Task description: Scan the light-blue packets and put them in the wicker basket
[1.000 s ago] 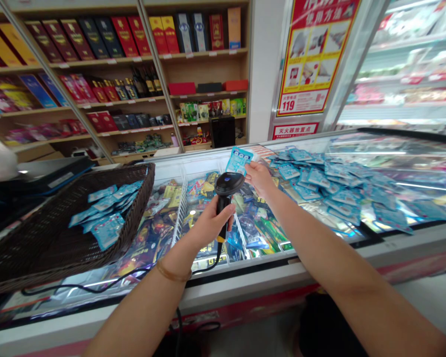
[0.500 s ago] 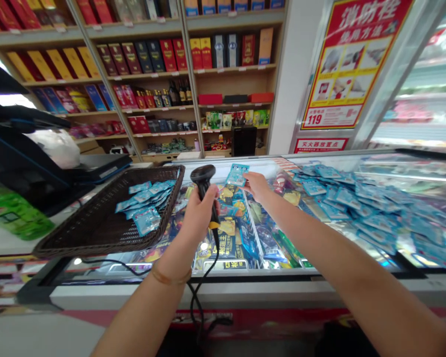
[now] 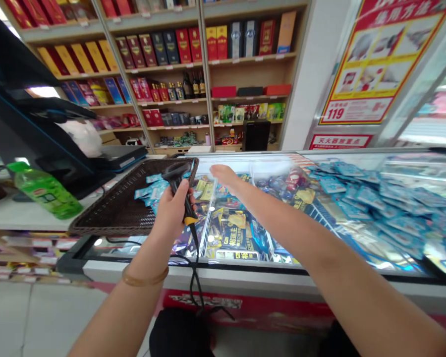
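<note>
Plainly, a black plastic handheld scanner (image 3: 178, 179) was in the left hand (image 3: 173, 206)

Here the scanner tilted with its broad head uppermost, in front of the packets in the basket as the camera saw it. The left fingers were wrapped round its handle, above a yellow-orange collar (image 3: 191, 218) from which a thin black cable (image 3: 195, 250) hung down.

The right hand (image 3: 224, 177) reached across above the freezer, its fingertips just right of the basket's near corner of rim in view; its fingers were blurred and foreshortened, so whether they were open, closed or gripping anything could not be told.

Flat light-blue packets (image 3: 154, 191) lay in a dark brown woven basket (image 3: 107, 210) at the left. A larger heap of similar light-blue packets (image 3: 371, 193) spread over the right part of a long white-edged, glass-topped freezer (image 3: 245, 280), through which colourful wrapped goods (image 3: 236, 230) showed.

Farther left, a green plastic bottle (image 3: 46, 191) was on a pale counter (image 3: 7, 213). Behind ran light wooden shelves (image 3: 250, 77) of boxes and bottles; at the right hung a red-and-yellow poster (image 3: 379, 67).
</note>
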### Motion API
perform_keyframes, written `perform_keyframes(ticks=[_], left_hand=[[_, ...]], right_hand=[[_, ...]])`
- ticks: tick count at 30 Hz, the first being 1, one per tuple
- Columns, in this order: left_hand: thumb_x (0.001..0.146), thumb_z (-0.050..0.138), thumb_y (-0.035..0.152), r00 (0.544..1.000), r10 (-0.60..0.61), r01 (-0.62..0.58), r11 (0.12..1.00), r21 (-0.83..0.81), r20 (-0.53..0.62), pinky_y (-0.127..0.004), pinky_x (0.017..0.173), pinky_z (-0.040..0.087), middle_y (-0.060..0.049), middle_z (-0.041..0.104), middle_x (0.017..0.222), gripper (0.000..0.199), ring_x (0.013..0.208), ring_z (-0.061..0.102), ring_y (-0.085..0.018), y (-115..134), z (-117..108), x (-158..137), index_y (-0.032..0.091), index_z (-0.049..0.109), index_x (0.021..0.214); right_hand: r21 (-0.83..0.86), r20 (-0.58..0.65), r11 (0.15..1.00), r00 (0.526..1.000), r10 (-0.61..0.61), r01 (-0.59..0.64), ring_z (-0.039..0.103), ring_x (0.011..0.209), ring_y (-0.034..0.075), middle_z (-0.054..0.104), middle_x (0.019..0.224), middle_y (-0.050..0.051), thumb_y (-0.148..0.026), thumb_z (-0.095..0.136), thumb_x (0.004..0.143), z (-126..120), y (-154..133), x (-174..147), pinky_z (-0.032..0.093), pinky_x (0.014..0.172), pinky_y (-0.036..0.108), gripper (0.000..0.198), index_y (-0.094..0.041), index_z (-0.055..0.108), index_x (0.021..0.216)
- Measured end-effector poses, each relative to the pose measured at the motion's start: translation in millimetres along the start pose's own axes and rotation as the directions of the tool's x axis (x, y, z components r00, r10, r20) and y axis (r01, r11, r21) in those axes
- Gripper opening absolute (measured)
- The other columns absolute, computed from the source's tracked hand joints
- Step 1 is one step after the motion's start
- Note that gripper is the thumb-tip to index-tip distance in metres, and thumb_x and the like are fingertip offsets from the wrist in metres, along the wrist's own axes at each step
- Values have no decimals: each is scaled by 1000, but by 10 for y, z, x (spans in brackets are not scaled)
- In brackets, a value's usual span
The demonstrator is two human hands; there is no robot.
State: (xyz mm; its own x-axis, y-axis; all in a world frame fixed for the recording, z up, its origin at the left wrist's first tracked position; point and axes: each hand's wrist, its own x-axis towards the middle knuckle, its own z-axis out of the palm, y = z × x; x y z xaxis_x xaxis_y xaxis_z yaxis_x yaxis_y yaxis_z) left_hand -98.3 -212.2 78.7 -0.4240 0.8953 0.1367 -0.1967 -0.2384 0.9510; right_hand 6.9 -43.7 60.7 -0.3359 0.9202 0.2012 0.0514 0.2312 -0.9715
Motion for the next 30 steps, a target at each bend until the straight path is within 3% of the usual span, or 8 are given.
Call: perform_keyframes(ticks=[4, 8, 12, 16, 20, 25, 28, 30], left_hand=[[66, 82, 53, 995, -23, 23, 1000, 2, 96, -20, 41, 42, 5, 58, 72, 50, 49, 51, -7, -136, 363, 35, 20, 51, 89], [67, 81, 54, 972, -30, 24, 999, 28, 233, -20, 42, 42, 5, 58, 72, 50, 49, 51, -7, -309, 789, 89, 20, 51, 87], [70, 78, 57, 943, -92, 66, 994, 89, 320, -21, 41, 40, 5, 56, 64, 49, 45, 50, -7, -512, 1115, 112, 20, 51, 86], [72, 77, 55, 935, -99, 78, 994, 74, 340, -21, 42, 40, 4, 58, 70, 47, 46, 50, -6, -748, 1210, 98, 20, 52, 89], [72, 78, 53, 930, -112, 82, 992, 98, 349, -22, 43, 42, 4, 59, 74, 46, 48, 52, -7, -880, 1134, 79, 19, 53, 92], [72, 77, 54, 933, -106, 76, 992, 99, 344, -22, 43, 41, 4, 59, 75, 47, 48, 52, -7, -882, 1087, 62, 20, 52, 93], [73, 76, 53, 928, -114, 79, 990, 114, 355, -22, 44, 41, 4, 59, 74, 46, 48, 52, -7, -874, 1104, 38, 20, 52, 93], [74, 76, 53, 921, -128, 85, 988, 130, 369, -22, 43, 41, 4, 59, 71, 45, 47, 51, -7, -871, 1112, 16, 20, 52, 94]], right_hand=[[-444, -117, 893, 993, 20, -70, 63, 118, 20, 69, 124, 7, -25, 56, 93, -766, 319, -229, 46, 104, 33, 26, -18, 69, 115], [-788, -258, 576, 966, 16, -220, 54, 132, 29, 58, 141, 16, -30, 57, 93, -1577, 477, -587, 39, 112, 45, 39, -17, 64, 129], [-828, -469, 333, 883, 26, -450, 43, 141, 39, 47, 150, 21, -37, 58, 92, -2183, 614, -923, 29, 113, 65, 50, -17, 56, 138], [-745, -637, 246, 770, 13, -620, 20, 151, 43, 24, 163, 26, -41, 58, 93, -2603, 786, -1046, 20, 116, 63, 66, -10, 43, 149], [-699, -683, 190, 722, 108, -690, 22, 149, 44, 24, 162, 29, -47, 48, 97, -2740, 857, -1005, 18, 116, 62, 68, -6, 40, 151], [-806, -566, 93, 807, 167, -585, 41, 140, 40, 47, 147, 25, -45, 46, 97, -2438, 723, -987, 22, 115, 61, 56, -11, 55, 140], [-863, -479, 112, 868, 132, -493, 47, 135, 39, 53, 142, 26, -45, 48, 96, -2257, 636, -998, 29, 111, 57, 56, -10, 55, 139], [-865, -481, 140, 876, 46, -482, 47, 134, 38, 53, 141, 27, -45, 49, 96, -2225, 629, -999, 32, 110, 55, 58, -7, 52, 140]])
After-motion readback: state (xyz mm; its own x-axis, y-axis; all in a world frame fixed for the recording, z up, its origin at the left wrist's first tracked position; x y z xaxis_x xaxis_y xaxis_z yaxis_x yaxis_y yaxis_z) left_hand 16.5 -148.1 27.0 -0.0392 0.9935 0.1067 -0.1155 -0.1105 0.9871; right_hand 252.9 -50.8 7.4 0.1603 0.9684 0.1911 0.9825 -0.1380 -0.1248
